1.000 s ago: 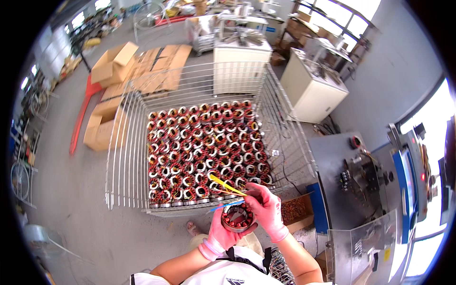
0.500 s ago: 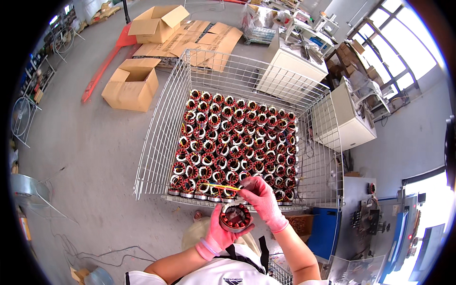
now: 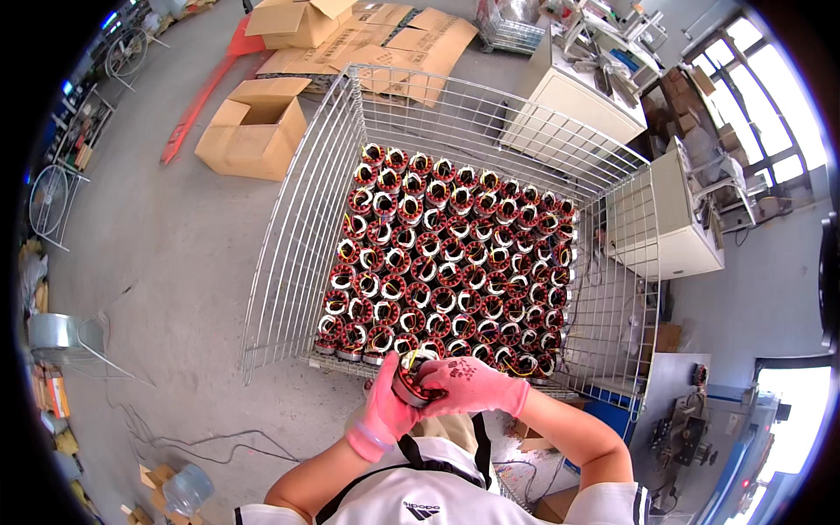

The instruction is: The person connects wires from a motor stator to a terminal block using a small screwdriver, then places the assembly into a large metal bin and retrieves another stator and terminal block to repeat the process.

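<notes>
A motor stator [image 3: 408,387], a dark metal ring with red windings, is held tilted just in front of the basket's near edge. My left hand [image 3: 383,415], in a pink glove, wraps round its left and lower side. From the right, my right hand [image 3: 474,385], also pink-gloved, closes over the ring with its fingertips at the opening; the glove hides part of the ring. White sleeving and a bit of yellow wire show at the stator's top. Beyond my hands, rows of similar stators [image 3: 448,275] stand packed close together, with white leads looped on top.
The stators stand in a wire mesh basket [image 3: 289,219] with raised sides. Open cardboard boxes [image 3: 254,131] and flattened cardboard [image 3: 420,44] lie beyond it to the left. White cabinets [image 3: 569,96] stand at the right. Cables [image 3: 219,442] trail over the floor at lower left.
My right hand has moved from holding out the yellow and red wires to gripping the stator's ring. The stator has turned and tilted, and the whole view has shifted a little.
</notes>
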Action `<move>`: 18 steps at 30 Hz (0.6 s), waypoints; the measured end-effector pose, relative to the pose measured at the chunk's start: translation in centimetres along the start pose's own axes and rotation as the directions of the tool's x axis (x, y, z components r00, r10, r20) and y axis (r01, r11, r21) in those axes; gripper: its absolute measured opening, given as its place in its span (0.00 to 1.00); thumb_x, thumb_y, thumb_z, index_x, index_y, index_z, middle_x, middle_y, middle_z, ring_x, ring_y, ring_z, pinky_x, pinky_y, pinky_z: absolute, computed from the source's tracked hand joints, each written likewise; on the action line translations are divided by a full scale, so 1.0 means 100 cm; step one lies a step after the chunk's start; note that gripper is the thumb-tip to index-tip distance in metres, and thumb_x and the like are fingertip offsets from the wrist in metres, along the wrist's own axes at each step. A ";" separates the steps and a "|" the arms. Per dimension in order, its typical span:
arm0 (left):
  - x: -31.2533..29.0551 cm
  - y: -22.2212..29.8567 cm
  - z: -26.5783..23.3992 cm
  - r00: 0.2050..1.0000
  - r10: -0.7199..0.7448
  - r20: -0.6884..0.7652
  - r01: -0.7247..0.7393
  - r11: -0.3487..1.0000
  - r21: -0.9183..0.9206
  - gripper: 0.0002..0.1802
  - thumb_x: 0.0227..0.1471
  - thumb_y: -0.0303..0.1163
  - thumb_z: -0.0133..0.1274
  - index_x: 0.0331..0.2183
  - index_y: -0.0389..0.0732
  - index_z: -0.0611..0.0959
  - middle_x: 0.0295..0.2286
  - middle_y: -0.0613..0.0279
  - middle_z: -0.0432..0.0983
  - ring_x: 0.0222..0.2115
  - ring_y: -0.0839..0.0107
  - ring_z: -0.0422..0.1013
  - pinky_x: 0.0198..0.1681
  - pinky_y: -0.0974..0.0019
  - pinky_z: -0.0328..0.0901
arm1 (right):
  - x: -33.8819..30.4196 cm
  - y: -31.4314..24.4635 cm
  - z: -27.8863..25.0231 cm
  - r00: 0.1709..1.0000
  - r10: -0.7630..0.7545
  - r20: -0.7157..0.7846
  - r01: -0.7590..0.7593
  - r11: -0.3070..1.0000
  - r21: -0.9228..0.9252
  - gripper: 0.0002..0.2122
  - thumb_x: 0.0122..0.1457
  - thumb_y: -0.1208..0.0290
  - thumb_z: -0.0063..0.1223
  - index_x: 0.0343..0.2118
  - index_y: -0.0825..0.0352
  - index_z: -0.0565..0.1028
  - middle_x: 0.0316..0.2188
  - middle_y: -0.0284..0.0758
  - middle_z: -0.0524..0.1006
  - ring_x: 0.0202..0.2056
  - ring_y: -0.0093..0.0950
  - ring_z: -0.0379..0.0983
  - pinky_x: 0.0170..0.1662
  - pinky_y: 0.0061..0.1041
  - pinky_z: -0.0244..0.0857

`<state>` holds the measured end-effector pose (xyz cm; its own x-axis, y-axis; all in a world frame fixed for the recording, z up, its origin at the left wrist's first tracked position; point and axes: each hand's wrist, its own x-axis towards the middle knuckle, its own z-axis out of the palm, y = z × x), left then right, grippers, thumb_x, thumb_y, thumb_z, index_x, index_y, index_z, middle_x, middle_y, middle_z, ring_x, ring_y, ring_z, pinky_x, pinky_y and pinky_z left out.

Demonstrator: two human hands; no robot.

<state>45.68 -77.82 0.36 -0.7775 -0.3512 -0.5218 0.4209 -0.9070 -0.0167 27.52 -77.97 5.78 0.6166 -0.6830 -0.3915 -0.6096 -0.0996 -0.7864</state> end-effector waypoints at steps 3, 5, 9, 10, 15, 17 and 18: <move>0.027 0.021 -0.012 0.988 -0.092 -0.121 0.119 0.965 0.232 0.38 0.58 0.61 0.32 0.58 0.43 0.64 0.52 0.56 0.66 0.50 0.59 0.67 0.51 0.49 0.65 | 0.012 0.045 -0.006 0.985 0.128 0.119 -0.155 0.954 0.258 0.20 0.53 0.55 0.57 0.35 0.71 0.75 0.34 0.37 0.73 0.32 0.30 0.73 0.35 0.28 0.66; 0.031 0.065 -0.026 0.988 0.149 -0.024 -0.052 0.485 0.873 0.38 0.55 0.50 0.47 0.60 0.42 0.58 0.56 0.56 0.59 0.54 0.61 0.62 0.53 0.54 0.64 | 0.019 0.102 0.008 0.987 0.101 -0.121 -0.058 0.948 0.314 0.19 0.53 0.55 0.58 0.35 0.70 0.75 0.25 0.35 0.73 0.25 0.26 0.72 0.30 0.28 0.65; 0.018 0.204 -0.010 0.421 0.791 0.444 0.421 -0.604 0.676 0.44 0.49 0.36 0.58 0.61 0.34 0.55 0.61 0.48 0.49 0.62 0.56 0.47 0.64 0.60 0.43 | 0.064 0.226 0.002 0.835 0.495 -0.241 -0.374 0.831 0.411 0.17 0.50 0.57 0.58 0.35 0.66 0.78 0.26 0.42 0.78 0.31 0.37 0.75 0.37 0.33 0.66; 0.015 0.234 -0.016 0.352 0.834 0.424 0.447 -0.548 0.707 0.42 0.49 0.35 0.58 0.60 0.34 0.56 0.60 0.47 0.52 0.61 0.57 0.50 0.63 0.59 0.47 | 0.084 0.259 -0.001 0.787 0.540 -0.297 -0.456 0.834 0.309 0.16 0.50 0.58 0.57 0.35 0.65 0.77 0.32 0.41 0.78 0.35 0.38 0.75 0.38 0.35 0.67; 0.015 0.303 -0.072 0.369 0.925 -0.094 0.455 -0.092 0.886 0.32 0.52 0.32 0.55 0.56 0.33 0.65 0.52 0.49 0.66 0.55 0.62 0.61 0.58 0.61 0.54 | 0.188 0.383 -0.022 0.513 0.483 -0.710 -0.535 0.827 0.176 0.14 0.52 0.58 0.55 0.36 0.63 0.74 0.43 0.39 0.72 0.40 0.40 0.73 0.39 0.38 0.69; 0.019 0.298 -0.061 0.290 0.952 -0.100 0.604 -0.101 0.790 0.27 0.54 0.30 0.52 0.55 0.33 0.68 0.49 0.51 0.70 0.53 0.63 0.63 0.56 0.62 0.56 | 0.225 0.403 -0.041 0.449 0.516 -0.729 -0.605 0.776 0.177 0.13 0.52 0.59 0.55 0.35 0.63 0.74 0.42 0.39 0.72 0.38 0.41 0.73 0.38 0.39 0.69; 0.020 0.300 -0.063 0.325 0.942 -0.085 0.558 -0.118 0.821 0.26 0.55 0.29 0.51 0.55 0.33 0.68 0.49 0.51 0.70 0.53 0.64 0.63 0.56 0.62 0.57 | 0.241 0.419 -0.048 0.427 0.520 -0.740 -0.631 0.757 0.169 0.13 0.52 0.59 0.55 0.34 0.64 0.73 0.41 0.39 0.72 0.37 0.41 0.74 0.37 0.39 0.69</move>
<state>59.71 -104.31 -6.52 0.1839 -0.9486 -0.2576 -0.8676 -0.2798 0.4112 14.44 -102.08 -34.35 -0.4227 -0.8785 -0.2226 -0.7665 0.4776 -0.4294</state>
